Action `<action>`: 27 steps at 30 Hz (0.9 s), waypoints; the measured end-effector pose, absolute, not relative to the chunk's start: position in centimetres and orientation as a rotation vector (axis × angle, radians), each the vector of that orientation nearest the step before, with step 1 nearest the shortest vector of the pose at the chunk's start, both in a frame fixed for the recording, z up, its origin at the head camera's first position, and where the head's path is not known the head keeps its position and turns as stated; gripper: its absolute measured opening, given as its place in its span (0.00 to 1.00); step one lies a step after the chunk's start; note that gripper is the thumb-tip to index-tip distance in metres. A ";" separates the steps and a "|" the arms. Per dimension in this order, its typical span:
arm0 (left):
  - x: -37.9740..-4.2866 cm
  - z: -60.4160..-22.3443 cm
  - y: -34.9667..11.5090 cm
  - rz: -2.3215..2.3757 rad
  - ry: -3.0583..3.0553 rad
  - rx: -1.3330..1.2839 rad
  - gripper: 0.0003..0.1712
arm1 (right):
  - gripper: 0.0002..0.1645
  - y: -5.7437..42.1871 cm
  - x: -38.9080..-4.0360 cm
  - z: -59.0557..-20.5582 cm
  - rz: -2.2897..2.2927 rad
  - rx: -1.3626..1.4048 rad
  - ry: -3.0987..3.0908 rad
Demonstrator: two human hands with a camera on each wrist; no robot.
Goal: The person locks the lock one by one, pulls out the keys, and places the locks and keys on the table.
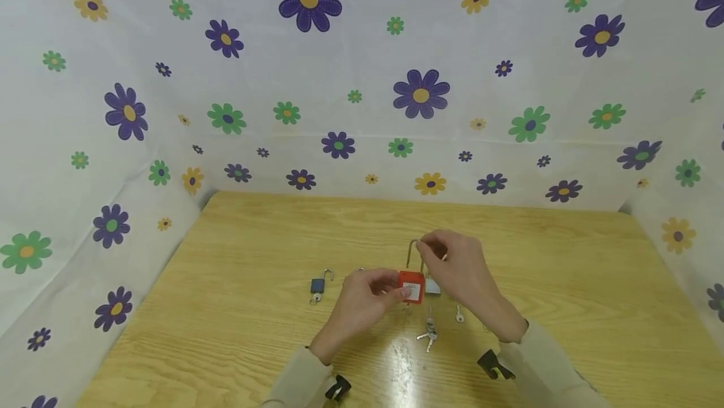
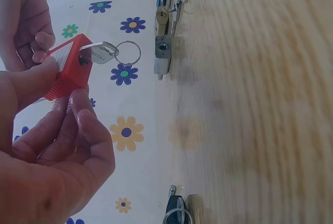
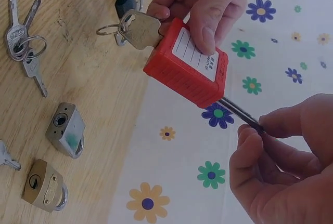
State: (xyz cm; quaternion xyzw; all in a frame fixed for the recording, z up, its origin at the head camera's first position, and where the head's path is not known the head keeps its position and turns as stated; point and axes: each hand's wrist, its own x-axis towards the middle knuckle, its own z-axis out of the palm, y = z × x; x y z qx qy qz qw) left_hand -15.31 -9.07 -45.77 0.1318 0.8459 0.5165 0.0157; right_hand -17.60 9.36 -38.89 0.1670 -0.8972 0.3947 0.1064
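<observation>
A red padlock (image 1: 419,295) with a white label is held up above the table. My left hand (image 1: 364,298) grips its body, thumb on the label and fingers behind. My right hand (image 1: 459,270) pinches the metal shackle (image 3: 238,112), which stands raised with one leg out of the body in the head view. A silver key (image 3: 141,30) with a ring sits in the lock's keyhole, on the end away from the shackle. In the right wrist view, a silver padlock (image 3: 67,132) and a brass padlock (image 3: 46,186) lie on the table below the hands.
On the wooden table (image 1: 254,232), a blue padlock (image 1: 318,285) with open shackle and key lies at left. A bunch of keys (image 1: 431,330) and a single key (image 1: 459,315) lie nearer me. Flowered cloth (image 1: 362,62) walls the back and sides.
</observation>
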 end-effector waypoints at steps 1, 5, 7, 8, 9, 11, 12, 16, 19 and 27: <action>-15.3 -45.7 -9.0 1.606 2.630 0.410 0.12 | 0.08 9.4 -17.6 -38.9 1.158 0.511 -2.624; -15.0 -45.1 -8.8 1.627 2.612 0.406 0.13 | 0.07 9.6 -17.5 -39.1 1.168 0.571 -2.563; -14.6 -44.2 -8.6 1.644 2.599 0.412 0.12 | 0.06 9.7 -17.5 -39.1 1.179 0.593 -2.538; -14.4 -43.7 -8.5 1.654 2.590 0.412 0.12 | 0.06 9.7 -17.5 -39.1 1.184 0.602 -2.526; -14.2 -43.2 -8.5 1.661 2.582 0.412 0.12 | 0.05 9.7 -17.4 -39.1 1.184 0.611 -2.513; -13.9 -42.4 -8.4 1.668 2.574 0.417 0.12 | 0.05 9.8 -17.4 -39.1 1.185 0.630 -2.490; -13.8 -42.1 -8.4 1.670 2.573 0.420 0.12 | 0.05 9.8 -17.4 -39.1 1.184 0.638 -2.479; -13.8 -41.9 -8.4 1.678 2.585 0.438 0.11 | 0.04 9.9 -17.3 -39.2 1.187 0.659 -2.459; -13.9 -42.1 -8.4 1.687 2.590 0.450 0.11 | 0.05 9.9 -17.3 -39.3 1.195 0.673 -2.462; -13.9 -42.3 -8.5 1.706 2.554 0.429 0.12 | 0.05 9.8 -16.9 -39.6 1.196 0.698 -2.495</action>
